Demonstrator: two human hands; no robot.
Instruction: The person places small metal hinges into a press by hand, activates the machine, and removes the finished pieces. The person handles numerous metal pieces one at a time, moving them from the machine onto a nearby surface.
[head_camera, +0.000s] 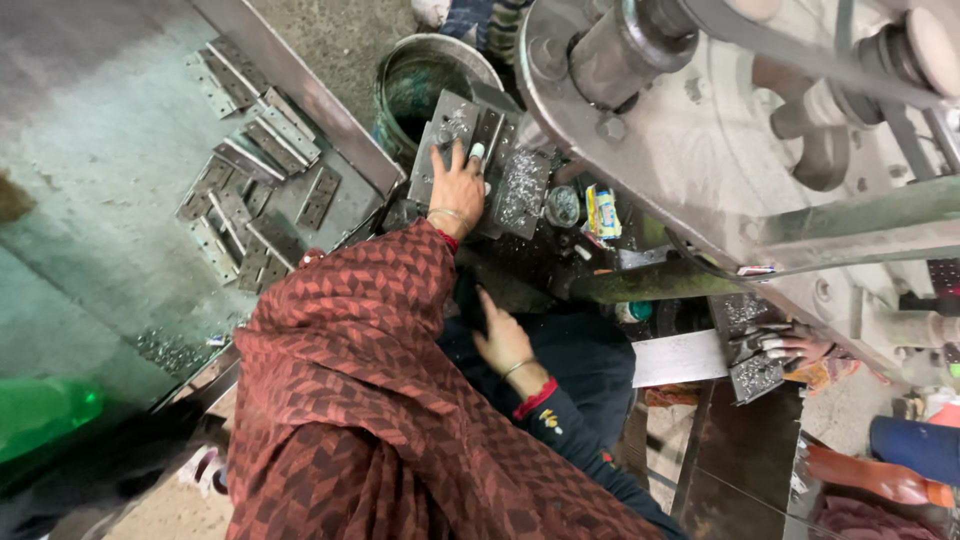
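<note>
Metal die block (452, 130) on the press bed lies directly under the left hand (457, 188), fingers spread flat on it, gripping nothing. Right hand (503, 340), open, rests nearer the body, well apart from the block.

Red-black zigzag shawl over left arm; dark sleeve, red cuff, perhaps embroidered; thin bangles on both wrists.
</note>
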